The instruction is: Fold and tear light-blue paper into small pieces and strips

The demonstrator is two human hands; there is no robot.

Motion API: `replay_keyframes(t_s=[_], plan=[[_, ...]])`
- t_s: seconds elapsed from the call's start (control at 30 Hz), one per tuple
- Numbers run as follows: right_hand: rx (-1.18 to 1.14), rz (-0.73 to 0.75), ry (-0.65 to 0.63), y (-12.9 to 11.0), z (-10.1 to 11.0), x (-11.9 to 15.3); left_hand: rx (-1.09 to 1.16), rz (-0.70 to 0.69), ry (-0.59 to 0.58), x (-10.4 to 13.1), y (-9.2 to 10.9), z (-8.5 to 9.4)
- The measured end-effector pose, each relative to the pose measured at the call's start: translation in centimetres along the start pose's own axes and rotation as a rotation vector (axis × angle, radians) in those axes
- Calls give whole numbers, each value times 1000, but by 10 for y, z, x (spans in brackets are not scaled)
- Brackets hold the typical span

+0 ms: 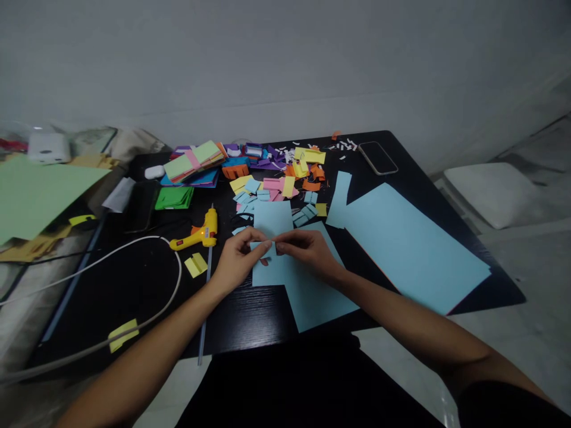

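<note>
My left hand (236, 258) is closed in a pinch on a small light-blue paper piece (256, 245). From the other side, the thumb and fingers of my right hand (312, 254) pinch together at the edge of that piece; the fingertips partly hide it. Below both hands lies a light-blue paper rectangle (270, 276), overlapping a larger light-blue sheet (319, 306). Just beyond them is a heap of small folded blue pieces (306, 214), with pink pieces (274, 185) and yellow ones (241, 184) mixed in.
A yellow glue gun (207, 229) with a long clear glue stick lies left of my hands. A white cable (178, 267) loops across the black table (134, 285). Large blue sheets (414, 249) and a phone (378, 158) are on the right. Green paper stacks (173, 198) sit back left.
</note>
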State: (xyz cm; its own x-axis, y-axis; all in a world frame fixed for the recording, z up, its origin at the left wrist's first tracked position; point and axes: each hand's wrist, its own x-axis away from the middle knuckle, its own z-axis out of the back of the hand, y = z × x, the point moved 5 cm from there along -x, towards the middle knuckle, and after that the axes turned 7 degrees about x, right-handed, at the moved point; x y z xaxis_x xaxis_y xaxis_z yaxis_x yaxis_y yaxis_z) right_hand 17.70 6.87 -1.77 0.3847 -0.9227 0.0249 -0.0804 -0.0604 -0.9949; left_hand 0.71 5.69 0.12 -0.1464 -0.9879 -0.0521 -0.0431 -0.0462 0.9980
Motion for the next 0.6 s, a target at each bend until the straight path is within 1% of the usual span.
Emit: replay_keyframes(t_s=[0.1,0.17,0.37,0.6], plan=[[19,25,-23,1,-3,0,12,1,22,0,2,1],[30,37,-7,3,-3,0,15,6,28,0,3,0],[56,48,80,3,2,0,-45,-4,-16,-1,2,1],[75,70,74,-1,4,1,-129,-24,-36,-2,4,4]])
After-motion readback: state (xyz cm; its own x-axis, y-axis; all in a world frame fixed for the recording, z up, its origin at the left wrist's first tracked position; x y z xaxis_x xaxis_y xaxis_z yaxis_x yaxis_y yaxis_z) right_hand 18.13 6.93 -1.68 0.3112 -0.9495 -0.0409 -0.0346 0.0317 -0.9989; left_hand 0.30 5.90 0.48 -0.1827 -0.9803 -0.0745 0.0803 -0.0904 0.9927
